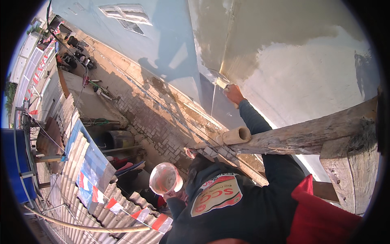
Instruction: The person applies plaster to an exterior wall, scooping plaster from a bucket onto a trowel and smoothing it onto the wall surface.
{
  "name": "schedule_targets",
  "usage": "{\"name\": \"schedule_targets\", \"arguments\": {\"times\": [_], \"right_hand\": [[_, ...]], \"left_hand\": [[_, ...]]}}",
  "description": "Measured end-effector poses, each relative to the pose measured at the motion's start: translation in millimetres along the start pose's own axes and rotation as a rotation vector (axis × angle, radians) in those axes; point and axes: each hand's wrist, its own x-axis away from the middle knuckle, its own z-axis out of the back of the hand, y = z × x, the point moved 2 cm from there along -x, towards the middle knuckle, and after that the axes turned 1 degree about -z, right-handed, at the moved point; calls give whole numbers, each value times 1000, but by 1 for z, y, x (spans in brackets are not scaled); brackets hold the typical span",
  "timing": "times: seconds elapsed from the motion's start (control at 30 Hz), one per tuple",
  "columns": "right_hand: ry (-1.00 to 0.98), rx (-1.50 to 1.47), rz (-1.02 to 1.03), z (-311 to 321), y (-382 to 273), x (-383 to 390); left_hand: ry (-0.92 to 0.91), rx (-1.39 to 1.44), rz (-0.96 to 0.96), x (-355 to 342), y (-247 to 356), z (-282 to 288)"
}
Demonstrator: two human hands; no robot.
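Note:
My right arm reaches out past a wooden beam to the wall. In my right hand [234, 95], closed round its handle, is a paintbrush [222, 82] with pale bristles that touch the wall [292, 77] close to a vertical corner line. A darker, wet-looking patch [243, 38] spreads over the upper wall, beside a whitish area. My left hand [178, 196] is low in front of my body, closed on the side of a small, white-smeared bucket [165, 179]. The bucket tilts so that its mouth faces me; its contents are hard to make out.
A thick wooden beam [300, 132] and a bamboo pole [237, 136] cross close to my right arm. Far below runs a paved alley [158, 122] with parked motorbikes [75, 57]. Corrugated roofing [87, 179], red-and-white bunting [138, 214] and a blue tank [16, 164] lie to the left.

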Motion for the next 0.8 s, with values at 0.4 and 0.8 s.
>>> {"name": "schedule_targets", "arguments": {"times": [0.4,0.8], "right_hand": [[93,105,138,-11,-4,18],[152,-429,63,159,-207,66]], "left_hand": [[-3,-65,-74,17,-10,-26],[-21,-80,-117,21,-19,-47]]}}
